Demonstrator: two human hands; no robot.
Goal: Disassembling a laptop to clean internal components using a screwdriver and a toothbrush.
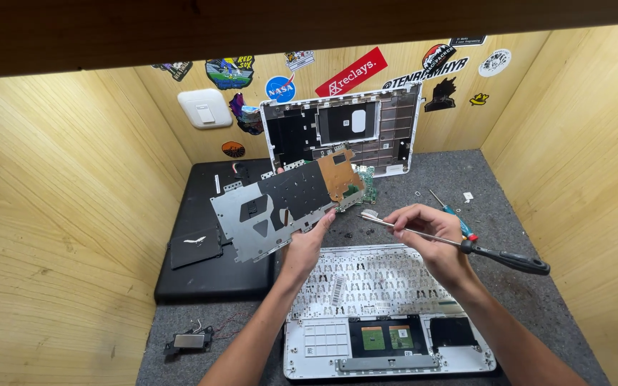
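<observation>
My left hand (309, 243) holds up a flat grey metal plate (280, 204) with black film and a copper-coloured patch, tilted above the desk. My right hand (427, 236) grips a screwdriver (481, 246) with a black handle; the shaft points left toward the plate's edge. Below both hands lies an opened white laptop palmrest (388, 314), underside up, showing the keyboard back and trackpad boards.
A white laptop shell (341, 129) leans against the back wall. A black laptop (212, 236) lies at left. A second screwdriver (452, 213), small screws on the grey mat (531, 214), and a small speaker module (189, 340) are nearby. Wooden walls enclose the desk.
</observation>
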